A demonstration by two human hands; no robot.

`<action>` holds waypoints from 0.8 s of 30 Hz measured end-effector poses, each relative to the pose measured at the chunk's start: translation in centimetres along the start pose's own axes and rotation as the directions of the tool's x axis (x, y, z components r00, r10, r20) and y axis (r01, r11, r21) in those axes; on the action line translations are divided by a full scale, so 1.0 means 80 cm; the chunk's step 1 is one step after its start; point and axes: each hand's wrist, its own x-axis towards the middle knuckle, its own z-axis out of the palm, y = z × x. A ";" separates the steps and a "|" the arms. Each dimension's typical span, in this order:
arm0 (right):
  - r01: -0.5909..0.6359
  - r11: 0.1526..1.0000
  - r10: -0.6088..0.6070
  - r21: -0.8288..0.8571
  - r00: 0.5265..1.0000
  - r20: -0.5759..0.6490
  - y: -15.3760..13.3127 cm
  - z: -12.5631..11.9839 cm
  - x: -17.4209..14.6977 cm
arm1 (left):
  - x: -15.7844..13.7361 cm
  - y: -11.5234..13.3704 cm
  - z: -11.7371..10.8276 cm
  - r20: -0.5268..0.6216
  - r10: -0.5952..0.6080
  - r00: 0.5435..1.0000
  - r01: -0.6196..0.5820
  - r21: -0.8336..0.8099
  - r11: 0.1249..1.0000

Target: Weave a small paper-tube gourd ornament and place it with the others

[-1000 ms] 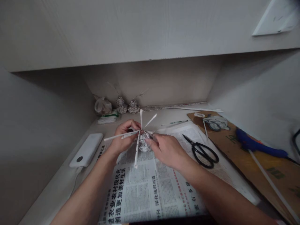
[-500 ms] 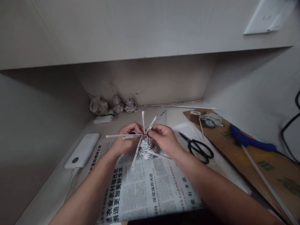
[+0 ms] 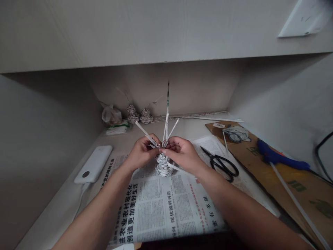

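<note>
Fingers (image 3: 171,153) pinch paper strips (image 3: 146,133) | newspaper (image 3: 156,215) beneath (reads "美好生活")

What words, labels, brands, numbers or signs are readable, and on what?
"进农业农村现代化": newspaper
"创造更加美好生活": newspaper
"深化流程再造": newspaper
Other newspaper print: too small or blurred.
Green marks on cardboard: too blurred.
White tag: too small.

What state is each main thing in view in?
Left hand: pinching paper strips.
Right hand: pinching strips too.
Woven paper piece: several strips sticking up.
Scissors: lying flat, blades apparently closed.
Power bank: cable plugged in.
Newspaper: spread flat.
Blue glue gun: lying on cardboard.
Two woven shapes: standing at the back.
</note>
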 end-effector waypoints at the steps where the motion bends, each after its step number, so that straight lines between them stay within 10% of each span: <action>1: 0.006 1.000 -0.006 -0.015 1.000 0.000 0.001 0.000 0.001 | 0.000 0.000 0.000 0.004 0.000 1.000 0.000 -0.004 1.000; 24: -0.086 0.995 0.084 -0.040 0.995 -0.055 0.001 0.001 0.001 | 0.002 -0.016 -0.002 0.033 -0.017 0.999 0.021 -0.122 0.992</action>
